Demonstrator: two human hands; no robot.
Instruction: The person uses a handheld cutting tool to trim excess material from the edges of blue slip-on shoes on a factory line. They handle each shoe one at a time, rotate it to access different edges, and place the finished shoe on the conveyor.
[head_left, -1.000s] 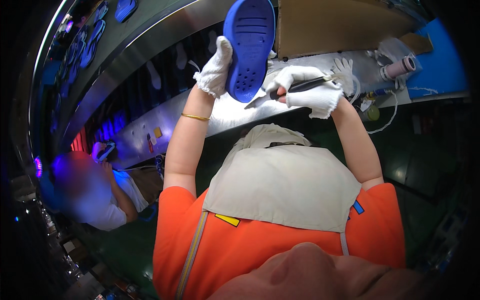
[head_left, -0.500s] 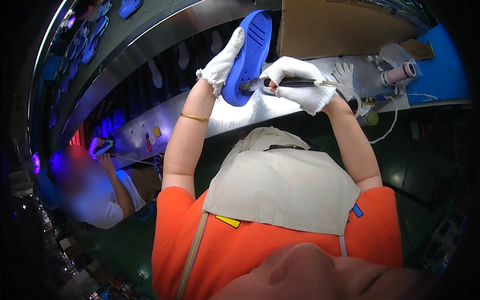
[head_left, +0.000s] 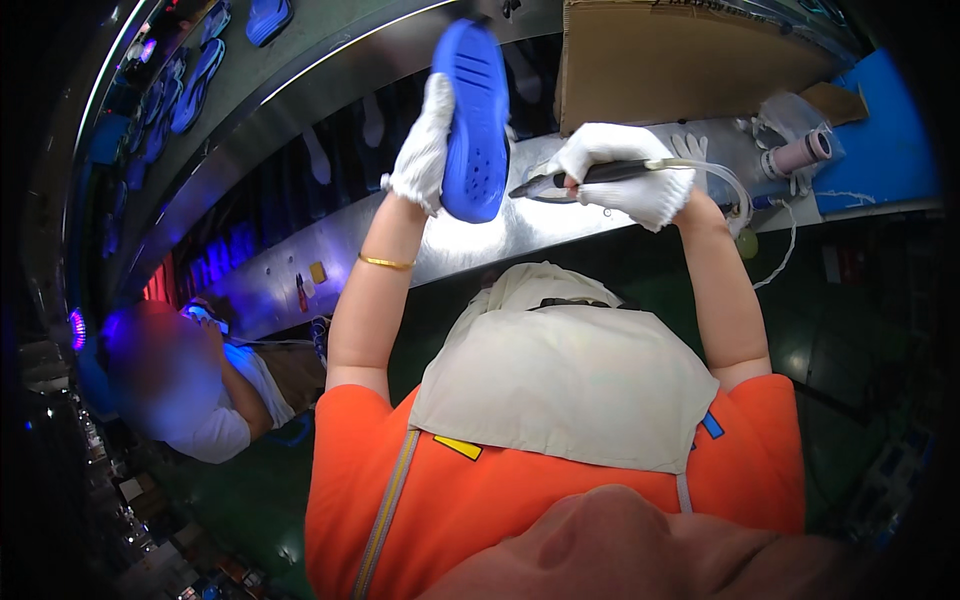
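Observation:
My left hand [head_left: 424, 150], in a white knit glove, grips a blue shoe sole [head_left: 474, 135] by its left edge. The sole stands almost upright over the bench, showing grooves at its top and small holes lower down. My right hand [head_left: 620, 175], gloved too with bare fingertips, is closed round a black-handled brush [head_left: 607, 173]. A pale hose runs from the handle's back end. The dark tip of the brush points left at the sole's lower part, with a small gap between them. Fingers behind the sole are mostly hidden.
The metal bench [head_left: 465, 235] runs below my hands. Behind it stand a cardboard box [head_left: 690, 65] and a conveyor carrying blue sandals [head_left: 197, 85]. On the right lie a spare white glove [head_left: 690, 148] and a pink cylinder [head_left: 800, 150]. At left another person [head_left: 215, 390] works.
The brush tip has come off the sole and moved slightly right. My left hand has shifted left with the sole, which now stands more upright.

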